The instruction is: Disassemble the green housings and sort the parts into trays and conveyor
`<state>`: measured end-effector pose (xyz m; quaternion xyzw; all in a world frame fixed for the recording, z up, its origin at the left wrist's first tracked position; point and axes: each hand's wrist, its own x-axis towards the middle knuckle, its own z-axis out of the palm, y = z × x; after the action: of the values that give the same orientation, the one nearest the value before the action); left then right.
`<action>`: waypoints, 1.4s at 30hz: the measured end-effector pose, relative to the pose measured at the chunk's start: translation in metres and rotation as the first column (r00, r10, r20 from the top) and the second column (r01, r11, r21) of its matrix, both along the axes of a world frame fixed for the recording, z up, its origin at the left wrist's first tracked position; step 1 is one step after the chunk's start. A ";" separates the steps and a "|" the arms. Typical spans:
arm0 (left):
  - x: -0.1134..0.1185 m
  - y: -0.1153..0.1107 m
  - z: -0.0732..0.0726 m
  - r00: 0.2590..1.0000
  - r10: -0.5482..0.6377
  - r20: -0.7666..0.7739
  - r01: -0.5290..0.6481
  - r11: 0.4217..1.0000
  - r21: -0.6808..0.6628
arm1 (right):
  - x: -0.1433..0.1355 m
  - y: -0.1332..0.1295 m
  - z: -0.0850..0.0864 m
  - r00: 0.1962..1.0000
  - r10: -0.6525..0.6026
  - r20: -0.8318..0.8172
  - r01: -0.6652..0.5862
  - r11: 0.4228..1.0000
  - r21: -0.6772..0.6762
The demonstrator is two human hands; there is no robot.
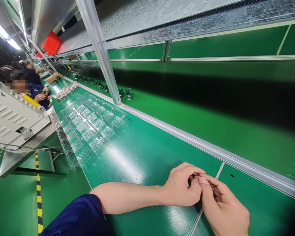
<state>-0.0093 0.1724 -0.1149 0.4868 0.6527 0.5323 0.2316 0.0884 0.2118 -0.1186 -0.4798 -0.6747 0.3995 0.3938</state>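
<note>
My left hand [183, 186] reaches in over the green bench top [147, 154], fingers curled and closed. Against its fingertips presses my right hand [225, 208], with the thumb bent over the curled fingers. The fingertips of both hands meet in a pinch; whatever lies between them, if anything, is hidden. Farther left on the bench sits a clear plastic tray [94, 123] with moulded pockets, well apart from both hands.
A metal rail [177, 132] runs along the bench, with an upright post [100, 52] rising from it. Beyond stand several small circuit boards [129, 94]. At far left a person [40, 95] handles a small part beside a pale machine [14, 114]. A red bin [52, 43] hangs above.
</note>
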 end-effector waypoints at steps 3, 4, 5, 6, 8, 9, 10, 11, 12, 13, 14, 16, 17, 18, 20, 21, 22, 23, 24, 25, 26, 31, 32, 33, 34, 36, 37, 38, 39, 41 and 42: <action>0.000 0.000 0.000 1.000 -0.006 -0.006 0.006 1.000 0.008 | -0.004 -0.004 0.004 0.999 0.025 -0.023 -0.023 0.997 0.071; 0.000 0.000 0.000 1.000 -0.009 -0.009 0.010 1.000 0.010 | -0.006 -0.005 0.006 0.999 0.032 -0.026 -0.029 0.996 0.089; 0.000 -0.001 0.000 1.000 -0.010 -0.010 0.010 1.000 0.012 | -0.008 -0.007 0.009 0.999 0.034 -0.024 -0.032 0.994 0.103; 0.000 -0.001 0.000 1.000 -0.009 -0.009 0.009 1.000 0.012 | -0.011 -0.008 0.012 0.999 0.036 -0.018 -0.034 0.993 0.112; 0.001 0.000 -0.001 1.000 -0.003 -0.005 0.003 1.000 0.016 | -0.015 -0.011 0.018 0.999 0.034 -0.005 -0.033 0.992 0.124; 0.001 0.000 -0.001 1.000 0.000 -0.004 0.000 1.000 0.025 | -0.016 -0.013 0.020 0.999 0.032 -0.001 -0.032 0.991 0.128; 0.001 0.000 -0.002 1.000 0.001 -0.004 -0.001 0.999 0.037 | -0.017 -0.014 0.022 1.000 0.031 0.001 -0.031 0.991 0.130; 0.001 0.000 -0.003 1.000 0.000 -0.004 0.000 0.999 0.047 | -0.018 -0.014 0.022 1.000 0.030 0.002 -0.030 0.991 0.130; 0.002 0.000 -0.003 1.000 -0.001 -0.001 0.001 0.999 0.054 | -0.018 -0.015 0.021 1.000 0.029 0.002 -0.029 0.991 0.130; 0.001 0.000 -0.004 1.000 -0.003 0.004 0.003 0.998 0.055 | -0.018 -0.015 0.020 1.000 0.027 0.002 -0.027 0.991 0.127; 0.001 0.000 -0.004 1.000 -0.006 0.009 0.006 0.999 0.054 | -0.017 -0.015 0.018 1.000 0.024 0.003 -0.024 0.992 0.124; 0.001 0.000 -0.005 1.000 -0.010 0.017 0.009 0.998 0.058 | -0.013 -0.013 0.013 1.000 0.017 0.006 -0.017 0.993 0.113; 0.001 0.000 -0.005 1.000 -0.010 0.019 0.009 0.998 0.068 | -0.011 -0.011 0.010 1.000 0.014 0.009 -0.015 0.994 0.106; 0.001 0.000 -0.005 1.000 -0.008 0.021 0.006 0.997 0.078 | -0.009 -0.009 0.006 1.000 0.014 0.013 -0.015 0.995 0.098; 0.001 0.000 -0.005 1.000 -0.005 0.025 0.003 0.996 0.084 | -0.004 -0.004 0.001 1.000 0.016 0.021 -0.018 0.997 0.079; 0.002 0.000 -0.005 1.000 -0.005 0.029 0.003 0.997 0.076 | -0.002 -0.002 -0.002 1.000 0.015 0.025 -0.017 0.997 0.072; 0.002 -0.001 -0.004 0.999 -0.006 0.031 0.004 0.998 0.064 | -0.001 0.000 -0.004 0.999 0.013 0.030 -0.015 0.998 0.067; 0.003 -0.001 -0.004 0.999 -0.006 0.031 0.005 0.999 0.050 | 0.000 0.001 -0.005 0.999 0.011 0.032 -0.013 0.998 0.065; 0.003 -0.001 -0.004 1.000 -0.005 0.027 0.003 0.999 0.040 | 0.001 0.002 -0.006 0.999 0.012 0.032 -0.014 0.998 0.064; 0.003 -0.001 -0.003 1.000 -0.002 0.019 0.001 0.999 0.034 | 0.001 0.002 -0.007 0.999 0.014 0.030 -0.016 0.998 0.065; 0.003 -0.001 -0.003 1.000 0.002 0.006 -0.002 0.999 0.034 | 0.001 0.002 -0.007 1.000 0.018 0.024 -0.019 0.998 0.064; 0.001 -0.003 0.002 0.993 0.009 -0.118 0.003 0.995 0.100 | -0.002 -0.002 0.003 0.998 0.055 -0.015 -0.052 0.991 0.123; 0.001 -0.005 0.003 0.993 0.002 -0.116 0.010 0.995 0.100 | -0.002 -0.005 0.006 0.998 0.065 -0.023 -0.061 0.988 0.145; 0.001 -0.007 0.004 0.995 -0.009 -0.098 0.017 0.996 0.089 | -0.002 -0.008 0.009 0.997 0.072 -0.029 -0.066 0.984 0.163; 0.001 -0.010 0.005 0.997 -0.020 -0.069 0.025 0.997 0.069 | -0.003 -0.011 0.010 0.997 0.073 -0.020 -0.069 0.984 0.162; 0.001 -0.014 0.002 0.999 -0.041 -0.001 0.041 0.999 0.022 | -0.004 -0.017 0.008 0.997 0.067 0.036 -0.070 0.991 0.112; 0.000 -0.016 -0.001 0.998 -0.049 0.039 0.049 0.999 -0.002 | -0.004 -0.019 0.005 0.996 0.063 0.064 -0.068 0.994 0.086; -0.002 -0.016 -0.006 0.997 -0.051 0.066 0.052 0.999 -0.013 | -0.004 -0.021 0.001 0.996 0.062 0.069 -0.068 0.995 0.077; -0.004 -0.017 -0.012 0.997 -0.070 0.029 0.070 0.997 0.017 | -0.005 -0.022 -0.004 0.997 0.075 0.021 -0.076 0.991 0.106; -0.009 -0.017 -0.022 0.994 -0.108 -0.036 0.110 0.992 0.061 | -0.006 -0.023 -0.011 0.994 0.093 -0.060 -0.083 0.986 0.143; -0.011 -0.017 -0.026 0.990 -0.125 -0.067 0.130 0.989 0.072 | -0.007 -0.024 -0.013 0.991 0.100 -0.093 -0.085 0.984 0.154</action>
<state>-0.0207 0.1555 -0.1406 0.5524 0.6064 0.5253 0.2260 0.0819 0.1882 -0.1312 -0.3963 -0.7037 0.3894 0.4429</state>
